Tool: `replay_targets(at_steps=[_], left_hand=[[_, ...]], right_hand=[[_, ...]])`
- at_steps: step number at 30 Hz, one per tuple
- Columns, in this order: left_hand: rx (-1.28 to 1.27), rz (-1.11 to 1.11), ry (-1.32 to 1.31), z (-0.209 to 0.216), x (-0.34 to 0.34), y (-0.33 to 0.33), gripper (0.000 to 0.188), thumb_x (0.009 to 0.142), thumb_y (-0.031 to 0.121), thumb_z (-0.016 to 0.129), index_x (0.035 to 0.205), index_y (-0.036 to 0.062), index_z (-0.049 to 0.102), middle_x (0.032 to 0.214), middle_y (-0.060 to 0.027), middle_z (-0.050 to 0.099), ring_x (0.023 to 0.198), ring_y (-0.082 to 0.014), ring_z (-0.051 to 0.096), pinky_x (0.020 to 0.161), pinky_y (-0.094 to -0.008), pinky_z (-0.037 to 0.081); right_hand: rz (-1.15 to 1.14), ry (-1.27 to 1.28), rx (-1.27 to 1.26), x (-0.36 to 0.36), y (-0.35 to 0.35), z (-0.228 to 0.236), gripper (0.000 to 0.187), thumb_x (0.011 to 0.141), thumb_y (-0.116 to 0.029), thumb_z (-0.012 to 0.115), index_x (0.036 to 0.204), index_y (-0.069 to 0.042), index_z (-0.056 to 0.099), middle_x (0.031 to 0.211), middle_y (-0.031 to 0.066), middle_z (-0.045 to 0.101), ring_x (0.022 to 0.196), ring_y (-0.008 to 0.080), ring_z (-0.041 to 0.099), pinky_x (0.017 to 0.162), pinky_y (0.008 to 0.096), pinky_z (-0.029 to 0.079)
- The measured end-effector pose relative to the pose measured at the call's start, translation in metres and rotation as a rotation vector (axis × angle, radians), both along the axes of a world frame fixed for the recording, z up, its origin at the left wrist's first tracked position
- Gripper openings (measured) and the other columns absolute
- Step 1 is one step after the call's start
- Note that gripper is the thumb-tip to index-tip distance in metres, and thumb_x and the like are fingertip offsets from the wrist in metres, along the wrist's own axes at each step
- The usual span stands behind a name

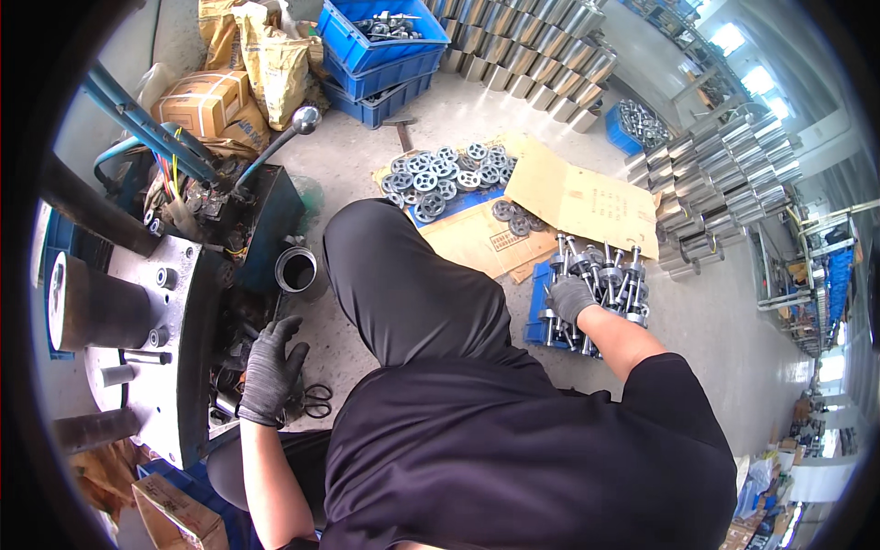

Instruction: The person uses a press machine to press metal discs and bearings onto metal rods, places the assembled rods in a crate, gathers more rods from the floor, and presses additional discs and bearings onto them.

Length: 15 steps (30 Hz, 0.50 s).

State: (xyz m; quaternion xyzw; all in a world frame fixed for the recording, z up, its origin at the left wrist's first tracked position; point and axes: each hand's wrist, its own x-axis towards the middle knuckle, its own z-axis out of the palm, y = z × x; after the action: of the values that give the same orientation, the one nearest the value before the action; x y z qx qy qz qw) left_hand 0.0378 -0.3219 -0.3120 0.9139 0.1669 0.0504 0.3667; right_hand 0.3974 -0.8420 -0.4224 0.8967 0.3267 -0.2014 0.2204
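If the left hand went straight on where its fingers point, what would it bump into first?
Probably the round, open-topped can, just ahead of the gloved left hand in this view. Depth is unclear: the can may sit lower, so the hand might pass above it.

There are two hands (pixel 270 369), one hammer (pixel 403 135), one pair of scissors (pixel 318 390).

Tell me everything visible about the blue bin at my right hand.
The blue bin, apparently plastic and open-topped, sits on the floor to your right. It's heaped with metal shafts bearing round collars, many jutting upward. Its left wall shows best; the load hides most of the inside. Your gloved right hand is among the shafts; a cardboard sheet lies beyond the bin.
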Motion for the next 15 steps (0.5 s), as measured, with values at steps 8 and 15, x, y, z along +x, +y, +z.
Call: replay_targets(at_steps=[8,15], left_hand=[[0.068,0.005,-0.072,0.025,-0.007,0.004,0.041,0.091,0.014,0.075,0.129,0.0054,0.065,0.118,-0.0199,0.069,0.112,-0.0407,0.065,0.098,-0.0490,0.053],[-0.186,0.520,-0.637,0.078,-0.101,0.028,0.034,0.100,0.006,0.068,0.133,0.0019,0.064,0.123,-0.0115,0.070,0.111,-0.0203,0.068,0.097,-0.0338,0.056]], right_hand=[[0.117,0.191,-0.365,0.038,0.034,0.003,0.045,0.095,-0.050,0.059,0.115,-0.014,0.080,0.121,0.0138,0.077,0.115,0.0347,0.072,0.096,0.0499,0.057],[0.377,0.291,0.266,0.094,0.183,0.068,0.039,0.089,-0.034,0.068,0.112,-0.004,0.076,0.115,0.0250,0.075,0.111,0.0410,0.072,0.096,0.0494,0.056]])
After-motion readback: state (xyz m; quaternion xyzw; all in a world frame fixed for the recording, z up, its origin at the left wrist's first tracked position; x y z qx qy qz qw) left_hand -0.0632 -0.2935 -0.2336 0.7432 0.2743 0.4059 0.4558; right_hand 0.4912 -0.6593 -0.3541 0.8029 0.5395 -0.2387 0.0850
